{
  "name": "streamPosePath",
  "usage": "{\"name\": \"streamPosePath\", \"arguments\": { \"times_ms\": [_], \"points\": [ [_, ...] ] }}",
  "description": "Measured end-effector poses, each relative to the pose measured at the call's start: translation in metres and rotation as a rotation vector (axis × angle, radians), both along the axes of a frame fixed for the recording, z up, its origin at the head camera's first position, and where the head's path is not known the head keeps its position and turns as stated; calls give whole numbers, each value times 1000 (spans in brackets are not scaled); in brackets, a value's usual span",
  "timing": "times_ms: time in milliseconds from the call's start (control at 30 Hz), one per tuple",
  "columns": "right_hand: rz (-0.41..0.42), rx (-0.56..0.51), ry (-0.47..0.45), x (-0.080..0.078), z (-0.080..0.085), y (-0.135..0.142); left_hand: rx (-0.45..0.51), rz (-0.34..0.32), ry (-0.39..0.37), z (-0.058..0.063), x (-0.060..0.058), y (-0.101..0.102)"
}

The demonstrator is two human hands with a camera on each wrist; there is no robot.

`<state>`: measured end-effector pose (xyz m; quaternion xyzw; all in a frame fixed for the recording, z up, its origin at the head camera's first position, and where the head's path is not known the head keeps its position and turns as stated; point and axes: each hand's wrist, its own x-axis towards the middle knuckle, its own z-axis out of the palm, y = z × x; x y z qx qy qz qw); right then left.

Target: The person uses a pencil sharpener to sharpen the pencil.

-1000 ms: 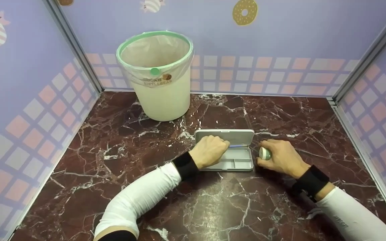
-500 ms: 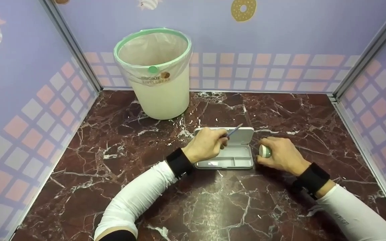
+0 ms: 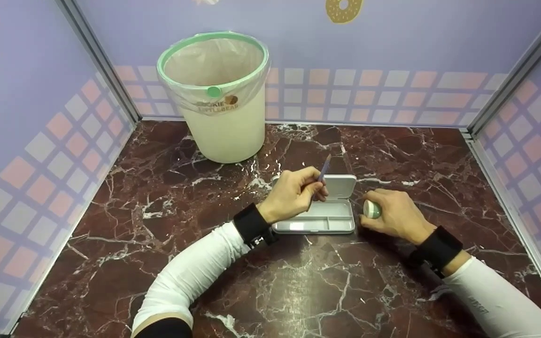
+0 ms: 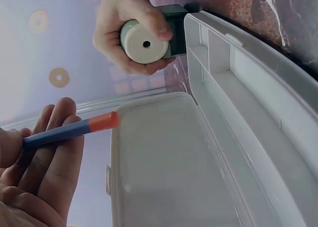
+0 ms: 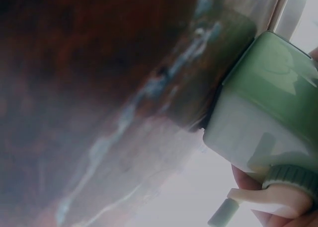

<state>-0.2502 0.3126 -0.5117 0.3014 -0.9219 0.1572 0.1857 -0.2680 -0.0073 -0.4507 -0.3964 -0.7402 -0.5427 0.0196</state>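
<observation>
My left hand (image 3: pixel 291 195) pinches a blue pencil (image 4: pixel 67 132) between thumb and fingers, holding it above the pencil case (image 3: pixel 338 228). The pencil's orange-red end (image 4: pixel 105 121) points away from the palm. The case stands with its lid (image 3: pixel 343 186) raised, and its divided compartments show in the left wrist view. Right of the case, my right hand (image 3: pixel 395 215) grips a green and white pencil sharpener (image 5: pixel 271 93) that has a crank handle (image 5: pixel 266 199). A round white face with a dark hole (image 4: pixel 146 44) faces the left wrist camera.
A bin (image 3: pixel 226 136) with a green rim and a clear liner stands behind the case, to its left. Purple patterned panels (image 3: pixel 392 42) enclose the back and both sides of the dark red marbled tabletop (image 3: pixel 270 291).
My left hand has lifted the pencil out of the case and turned it more upright. The right hand has kept its grip on the sharpener. The head view has tilted slightly.
</observation>
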Motion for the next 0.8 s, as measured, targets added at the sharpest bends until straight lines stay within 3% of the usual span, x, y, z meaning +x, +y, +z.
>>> {"name": "streamPosePath", "arguments": {
  "times_ms": [600, 800],
  "points": [
    [-13, 6, -9, 0, 1, 0, -25, 57, 19, -2, 0, -3],
    [-13, 1, -8, 1, 0, 0, -136, 105, 112, -6, -4, -6]
  ]
}}
